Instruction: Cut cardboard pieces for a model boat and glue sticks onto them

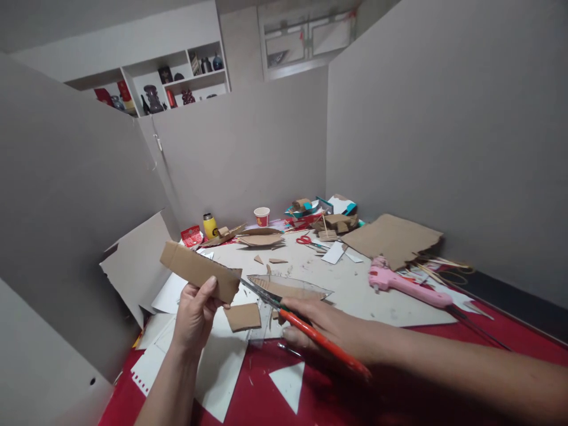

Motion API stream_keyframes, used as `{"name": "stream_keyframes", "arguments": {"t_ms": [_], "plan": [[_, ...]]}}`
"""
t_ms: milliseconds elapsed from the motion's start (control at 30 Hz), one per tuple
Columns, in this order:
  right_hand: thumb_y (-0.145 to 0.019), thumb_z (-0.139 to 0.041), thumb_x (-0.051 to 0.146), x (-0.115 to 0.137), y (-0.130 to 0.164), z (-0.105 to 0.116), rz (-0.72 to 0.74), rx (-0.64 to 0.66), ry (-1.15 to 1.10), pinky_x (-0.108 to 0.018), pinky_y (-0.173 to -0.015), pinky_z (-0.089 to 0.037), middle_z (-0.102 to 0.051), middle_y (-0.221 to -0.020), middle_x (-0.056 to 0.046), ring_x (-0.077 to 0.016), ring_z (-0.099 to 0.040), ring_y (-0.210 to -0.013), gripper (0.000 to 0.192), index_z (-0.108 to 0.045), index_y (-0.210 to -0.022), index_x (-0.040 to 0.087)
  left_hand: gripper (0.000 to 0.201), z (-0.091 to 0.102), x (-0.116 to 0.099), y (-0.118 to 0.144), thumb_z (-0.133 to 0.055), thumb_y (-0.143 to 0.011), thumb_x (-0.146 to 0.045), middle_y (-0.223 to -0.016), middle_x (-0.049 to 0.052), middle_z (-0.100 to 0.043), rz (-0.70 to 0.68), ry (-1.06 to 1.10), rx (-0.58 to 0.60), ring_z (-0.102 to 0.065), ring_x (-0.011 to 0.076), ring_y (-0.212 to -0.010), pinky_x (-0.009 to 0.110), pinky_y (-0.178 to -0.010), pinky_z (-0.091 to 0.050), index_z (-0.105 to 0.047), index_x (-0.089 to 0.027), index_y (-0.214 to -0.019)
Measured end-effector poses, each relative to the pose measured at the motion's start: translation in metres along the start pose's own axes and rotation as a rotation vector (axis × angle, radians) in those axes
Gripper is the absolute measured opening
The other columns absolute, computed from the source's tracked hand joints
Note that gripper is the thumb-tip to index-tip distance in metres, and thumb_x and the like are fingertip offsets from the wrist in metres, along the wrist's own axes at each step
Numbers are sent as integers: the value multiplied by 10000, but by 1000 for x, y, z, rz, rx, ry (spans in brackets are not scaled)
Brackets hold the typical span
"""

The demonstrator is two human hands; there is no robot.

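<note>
My left hand [195, 313] holds up a long brown cardboard strip [199, 271] above the table, thumb on its near face. My right hand [323, 331] grips orange-handled scissors [310, 332] whose metal blades [257, 293] meet the strip's right end. Below the strip lies a small cut cardboard square [242, 316]. A clear plastic protractor-like ruler [288, 287] lies flat just behind my right hand.
A pink glue gun [403, 284] lies at the right. Behind it rest a large cardboard sheet [393, 238], red scissors [306, 240], a paper cup [261, 216], a yellow bottle [209, 225] and boxes [328, 208]. Grey partition walls [66, 195] enclose the red-covered table [337, 396].
</note>
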State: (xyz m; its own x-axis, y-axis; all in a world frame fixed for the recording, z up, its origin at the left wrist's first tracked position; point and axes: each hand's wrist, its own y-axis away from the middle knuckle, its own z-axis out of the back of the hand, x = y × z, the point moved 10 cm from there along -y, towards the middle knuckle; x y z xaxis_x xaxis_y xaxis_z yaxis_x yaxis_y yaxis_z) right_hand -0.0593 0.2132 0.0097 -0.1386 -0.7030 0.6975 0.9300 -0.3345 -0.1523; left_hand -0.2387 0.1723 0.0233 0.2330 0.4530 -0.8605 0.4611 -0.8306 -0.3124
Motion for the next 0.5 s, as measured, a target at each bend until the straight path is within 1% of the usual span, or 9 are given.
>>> {"name": "stream_keyframes", "arguments": {"t_ms": [100, 233, 367, 500], "plan": [[-897, -395, 534, 4, -1, -2, 41, 17, -28, -277, -676, -450, -573, -823, -46, -168, -524, -723, 397, -536, -916, 164, 155, -3, -1, 1, -732, -721, -236, -749, 25, -694, -1, 2, 17, -597, 124, -565, 219, -459, -502, -690, -128, -824], [-918, -370, 488, 13, 0, 0, 110, 3, -35, -260, -706, -448, -574, -865, -42, -159, -517, -751, 357, -533, -959, 174, 155, -3, -2, 3, -735, -713, -248, -688, 15, -675, -1, -19, 6, -568, 112, -516, 215, -443, -484, -681, -128, -795], [-906, -407, 480, 9, 2, 1, 75, -16, 2, -258, -679, -436, -566, -824, -38, -154, -496, -721, 337, -532, -894, 168, 174, -2, -2, 1, -751, -690, -262, -685, 16, -671, -5, -35, -2, -569, 113, -521, 214, -439, -479, -679, -126, -773], [-902, -439, 446, 1, 2, -2, 36, -14, -59, -228, -594, -400, -528, -746, -11, -123, -449, -643, 299, -516, -845, 162, 194, -4, 2, 1, -762, -677, -265, -683, 15, -671, 22, -31, 8, -566, 110, -511, 213, -428, -480, -679, -122, -778]]}}
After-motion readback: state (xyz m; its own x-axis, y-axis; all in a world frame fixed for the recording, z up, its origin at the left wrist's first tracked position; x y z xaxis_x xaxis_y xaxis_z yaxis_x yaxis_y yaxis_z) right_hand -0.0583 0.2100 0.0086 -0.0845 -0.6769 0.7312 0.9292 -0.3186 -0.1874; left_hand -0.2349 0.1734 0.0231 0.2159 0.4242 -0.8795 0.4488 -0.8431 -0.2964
